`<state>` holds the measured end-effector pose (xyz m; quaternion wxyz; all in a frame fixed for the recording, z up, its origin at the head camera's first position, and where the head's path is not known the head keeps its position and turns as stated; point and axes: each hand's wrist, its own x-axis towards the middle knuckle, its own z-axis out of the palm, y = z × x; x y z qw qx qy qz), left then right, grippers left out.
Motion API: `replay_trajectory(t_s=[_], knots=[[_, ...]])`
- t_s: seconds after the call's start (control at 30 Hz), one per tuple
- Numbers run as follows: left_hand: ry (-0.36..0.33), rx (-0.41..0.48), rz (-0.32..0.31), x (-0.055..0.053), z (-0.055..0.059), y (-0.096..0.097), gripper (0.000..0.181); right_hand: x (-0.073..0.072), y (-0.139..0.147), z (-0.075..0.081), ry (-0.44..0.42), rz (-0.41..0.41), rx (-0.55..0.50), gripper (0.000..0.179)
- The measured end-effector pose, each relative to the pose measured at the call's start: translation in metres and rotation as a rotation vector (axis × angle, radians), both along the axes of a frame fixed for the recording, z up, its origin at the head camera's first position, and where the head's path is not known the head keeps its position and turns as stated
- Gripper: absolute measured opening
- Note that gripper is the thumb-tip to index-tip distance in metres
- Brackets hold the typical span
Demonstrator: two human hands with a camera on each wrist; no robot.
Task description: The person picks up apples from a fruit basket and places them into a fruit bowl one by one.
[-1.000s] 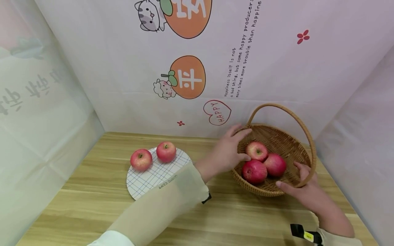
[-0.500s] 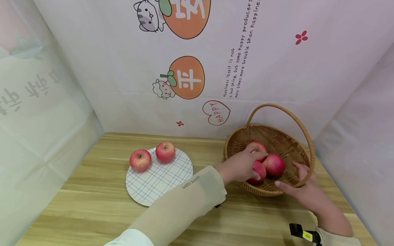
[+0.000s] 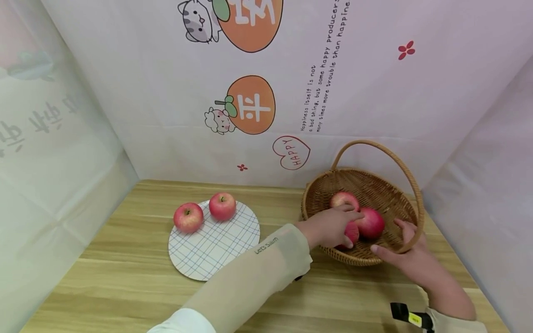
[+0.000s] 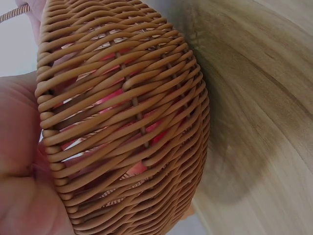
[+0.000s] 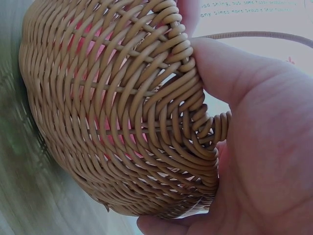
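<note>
A brown wicker basket (image 3: 385, 199) with a tall arched handle stands at the right and holds three red apples. My left hand (image 3: 331, 226) reaches over its near left rim, fingers curled over the front apple (image 3: 352, 232), which is partly hidden beneath them. Close by lie a paler apple (image 3: 343, 199) behind the fingers and a deep red apple (image 3: 371, 223) to the right. My right hand (image 3: 416, 261) grips the basket's right rim at the handle's base, thumb inside. In the right wrist view its thumb (image 5: 230, 68) presses on the woven rim.
To the left, a round white board with blue grid lines (image 3: 208, 252) carries two apples, one at its left edge (image 3: 189, 217) and one at the back (image 3: 222, 206). A printed cloth wall (image 3: 354, 92) rises behind the wooden table (image 3: 104, 277).
My left hand has moved from the basket's left rim, fingers spread, down into the basket and closed over the front apple. The right hand keeps its grip on the rim.
</note>
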<state>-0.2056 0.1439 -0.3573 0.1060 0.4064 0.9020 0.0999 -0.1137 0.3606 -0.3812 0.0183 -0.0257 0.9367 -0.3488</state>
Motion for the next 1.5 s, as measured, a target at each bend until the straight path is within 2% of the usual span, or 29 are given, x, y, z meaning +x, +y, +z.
replay_trajectory(t_s=[0.2,0.3,0.4,0.5,0.57,0.7,0.77,0.87,0.93,1.03,1.2,1.4,1.5], knots=[[-0.091,0.008,0.006,0.001,-0.001,0.001,0.080,0.001,-0.001,0.001,-0.009,0.001,-0.010,0.106],[-0.100,0.007,0.009,0.002,-0.001,0.001,0.079,0.002,-0.001,0.002,-0.019,0.000,-0.015,0.106],[-0.048,0.009,0.004,0.002,0.000,0.001,0.076,0.002,-0.002,0.002,-0.020,0.000,-0.022,0.107],[0.034,-0.009,-0.008,0.002,0.000,0.002,0.068,0.003,-0.001,0.001,-0.022,-0.003,-0.025,0.107],[0.101,-0.048,-0.032,0.003,0.000,0.001,0.057,0.003,-0.002,0.000,-0.025,-0.002,-0.028,0.107],[0.162,-0.094,-0.036,0.005,-0.002,0.000,0.040,0.004,-0.002,0.000,-0.024,0.005,-0.028,0.107],[0.138,-0.082,-0.009,0.005,-0.004,0.000,0.038,0.003,-0.002,0.000,-0.019,0.009,-0.029,0.106],[0.061,-0.034,0.022,0.004,-0.006,-0.001,0.037,0.003,-0.002,0.000,-0.010,0.015,-0.030,0.106],[0.000,-0.010,0.033,0.004,-0.007,-0.002,0.038,0.002,-0.002,-0.001,-0.001,0.019,-0.029,0.105],[-0.056,0.021,0.032,0.003,-0.009,-0.001,0.033,0.001,-0.002,-0.002,0.011,0.025,-0.022,0.105],[-0.071,0.047,0.040,0.003,-0.011,0.000,0.029,0.002,-0.003,-0.001,0.013,0.030,-0.021,0.105],[-0.049,-0.007,0.018,0.005,-0.009,-0.001,0.049,0.001,-0.001,-0.003,0.028,0.033,-0.029,0.105],[-0.073,-0.032,0.004,0.006,-0.008,-0.001,0.048,0.001,0.000,-0.005,0.035,0.035,-0.038,0.105]])
